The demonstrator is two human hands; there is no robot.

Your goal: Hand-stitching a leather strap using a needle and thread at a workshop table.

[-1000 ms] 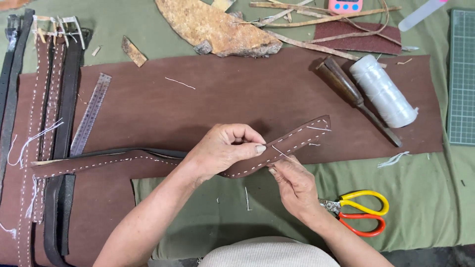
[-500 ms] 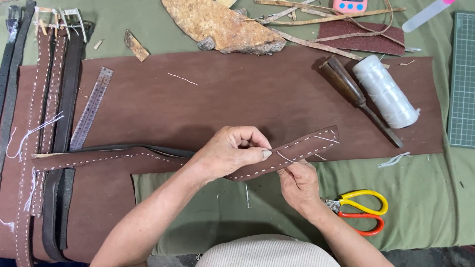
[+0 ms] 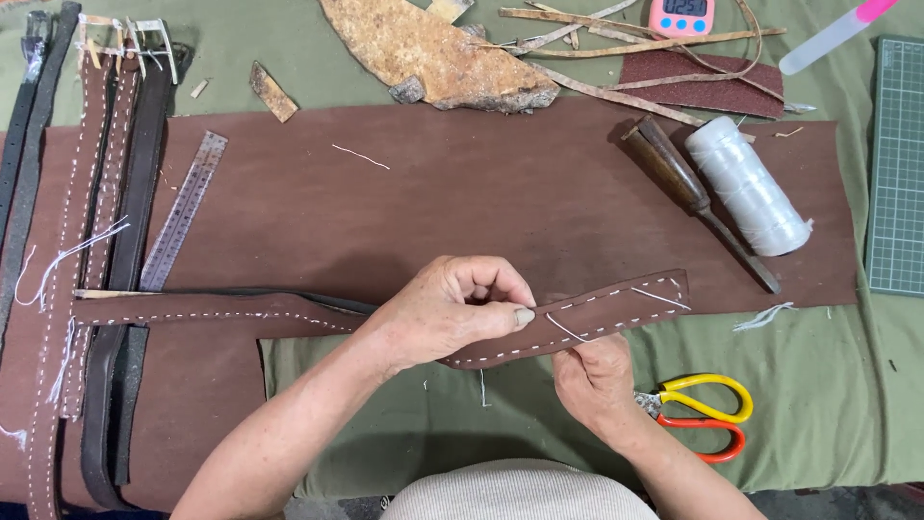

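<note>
Left hand (image 3: 452, 313) is clamped down on the brown leather strap (image 3: 597, 318) at centre frame, thumb flat on top, fingers curled over the far edge. Right hand (image 3: 592, 376) sits just below the strap, lower centre-right, pinched shut on something small at the strap's near edge; likely a needle, too small to confirm. White thread (image 3: 566, 327) crosses the strap as a short diagonal between the 2 hands.

Head view only: strap runs from centre left to centre right, white stitch line along its edges, lying on a large brown leather sheet (image 3: 481, 193). Thread spool (image 3: 751, 188) and wooden-handled awl (image 3: 688, 193) upper right, well apart from the hands. Yellow-and-orange scissors (image 3: 698, 414) just right of the right hand. Metal ruler (image 3: 183, 212) and finished stitched straps (image 3: 87, 241) at left.

Step, as I read it: hand-stitching the strap edge, mid-stitch. Next move calls for a steady left-hand clamp and an even pull so thread seats snug without puckering.
</note>
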